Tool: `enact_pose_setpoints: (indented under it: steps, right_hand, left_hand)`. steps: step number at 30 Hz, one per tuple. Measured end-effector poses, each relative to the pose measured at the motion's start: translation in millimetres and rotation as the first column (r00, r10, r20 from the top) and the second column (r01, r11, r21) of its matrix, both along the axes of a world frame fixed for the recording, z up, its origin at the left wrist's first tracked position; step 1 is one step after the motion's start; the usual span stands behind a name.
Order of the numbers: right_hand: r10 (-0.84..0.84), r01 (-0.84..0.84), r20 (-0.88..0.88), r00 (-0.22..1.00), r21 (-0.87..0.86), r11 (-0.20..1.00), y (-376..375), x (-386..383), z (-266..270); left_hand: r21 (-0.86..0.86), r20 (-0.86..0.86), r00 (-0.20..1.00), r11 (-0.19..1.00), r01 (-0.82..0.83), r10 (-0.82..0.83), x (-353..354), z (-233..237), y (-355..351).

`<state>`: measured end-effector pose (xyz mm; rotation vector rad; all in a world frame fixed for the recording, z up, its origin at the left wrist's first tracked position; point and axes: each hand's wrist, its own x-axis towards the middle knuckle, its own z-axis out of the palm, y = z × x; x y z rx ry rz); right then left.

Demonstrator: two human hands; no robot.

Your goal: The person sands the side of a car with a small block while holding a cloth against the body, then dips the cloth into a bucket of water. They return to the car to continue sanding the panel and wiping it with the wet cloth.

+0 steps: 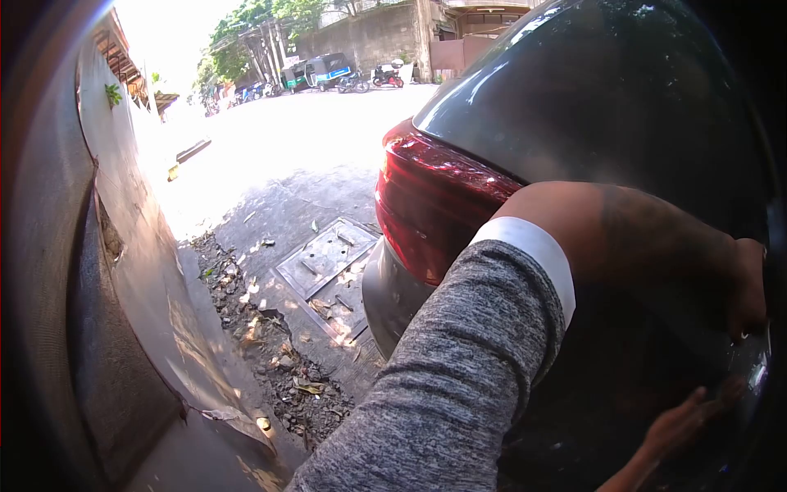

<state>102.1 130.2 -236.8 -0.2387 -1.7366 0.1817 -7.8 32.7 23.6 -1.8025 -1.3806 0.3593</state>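
My left arm, in a grey sleeve (443,361) with a white cuff, reaches across the back of a dark car (574,107). At the far right edge my left hand (746,291) is closed with its fingers bent downward against the dark body; what is under them I cannot make out. Low on the right, my right hand (676,422) lies in shadow close to the glossy surface, thumb raised and fingers stretched out. Beside my left elbow is the red tail light (443,193), with the grey bumper (385,287) below it.
A pale wall or sheet (135,221) runs along the left. Broken ground with rubble and leaves (279,361) lies between it and the car. Metal covers (328,254) are set in the pavement. Parked motorcycles (387,75) and a blue three-wheeler (328,70) stand across the road.
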Motion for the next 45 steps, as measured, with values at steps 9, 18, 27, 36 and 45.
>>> enact_pose_setpoints:
  steps: [9, 18, 27, 36, 45]
  right_hand:
    - [0.061, -0.075, 0.114, 0.992, 0.121, 0.99, -14.4, 3.2, -16.8]
    - [0.236, -0.294, 0.268, 0.934, 0.203, 0.934, -104.2, 15.5, 4.3]
    - [0.276, -0.292, 0.147, 0.95, 0.101, 0.951, -115.5, 12.1, 18.0]
    - [0.323, -0.322, 0.022, 0.946, -0.032, 0.946, -94.3, 11.5, 32.3]
    - [0.235, -0.229, -0.006, 0.972, -0.265, 0.937, -30.2, 35.2, 32.9]
  left_hand:
    - [0.039, -0.031, 0.985, 0.984, 0.172, -0.171, 6.3, 3.2, -5.7]
    - [0.105, -0.012, 0.935, 0.929, 0.355, -0.356, 15.3, 3.3, -23.2]
    - [-0.102, 0.02, 1.0, 0.995, 0.007, -0.005, 9.8, 18.2, -29.5]
    - [0.066, 0.06, 0.902, 0.903, 0.424, -0.428, -4.4, 13.9, -26.0]
    - [0.0, 0.104, 0.936, 0.941, 0.337, -0.336, 2.9, 14.9, -30.7]
